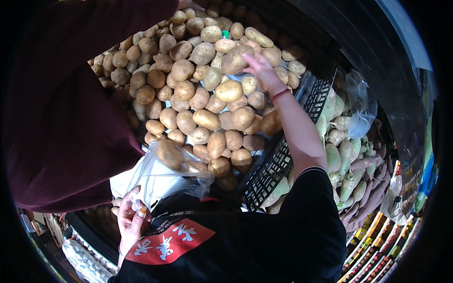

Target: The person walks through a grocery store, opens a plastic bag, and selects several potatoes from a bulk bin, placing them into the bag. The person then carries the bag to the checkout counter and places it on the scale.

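My right hand (260,69), with a red bead bracelet at the wrist, grips a large brown potato (235,59) above the far part of a heap of loose potatoes (206,119). At the lower left my left hand (132,215) pinches the gathered edge of a clear plastic bag (159,161). The bag spreads over the near edge of the heap, and potatoes show through its film; whether they lie inside or under it I cannot tell.
A person in a maroon garment (67,116) stands close on the left. A black plastic crate wall (272,173) separates the potatoes from green radishes (345,155) and purple sweet potatoes (373,191). Another clear bag (361,106) hangs at the right.
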A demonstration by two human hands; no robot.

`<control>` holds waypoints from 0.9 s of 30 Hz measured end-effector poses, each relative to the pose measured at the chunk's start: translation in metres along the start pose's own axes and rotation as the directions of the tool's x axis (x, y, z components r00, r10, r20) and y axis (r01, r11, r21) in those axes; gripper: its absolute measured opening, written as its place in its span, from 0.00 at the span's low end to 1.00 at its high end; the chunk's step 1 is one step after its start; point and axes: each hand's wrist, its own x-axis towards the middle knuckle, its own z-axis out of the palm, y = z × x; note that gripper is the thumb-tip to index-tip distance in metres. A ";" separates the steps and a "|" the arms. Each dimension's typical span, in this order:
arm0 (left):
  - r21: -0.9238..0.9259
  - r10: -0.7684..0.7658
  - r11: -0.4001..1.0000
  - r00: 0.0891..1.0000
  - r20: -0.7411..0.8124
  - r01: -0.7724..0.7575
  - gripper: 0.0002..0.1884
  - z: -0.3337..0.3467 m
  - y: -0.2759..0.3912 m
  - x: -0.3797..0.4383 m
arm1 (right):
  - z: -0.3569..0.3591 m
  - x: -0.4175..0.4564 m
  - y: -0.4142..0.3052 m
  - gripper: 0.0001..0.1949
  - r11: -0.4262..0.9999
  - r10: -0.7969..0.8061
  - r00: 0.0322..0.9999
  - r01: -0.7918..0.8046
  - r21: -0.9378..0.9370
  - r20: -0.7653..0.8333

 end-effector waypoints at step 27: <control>0.066 0.064 0.996 0.996 0.055 -0.067 0.27 -0.001 0.003 0.011 | 0.032 -0.037 0.053 0.30 0.155 -0.458 0.876 0.249 -0.956 0.154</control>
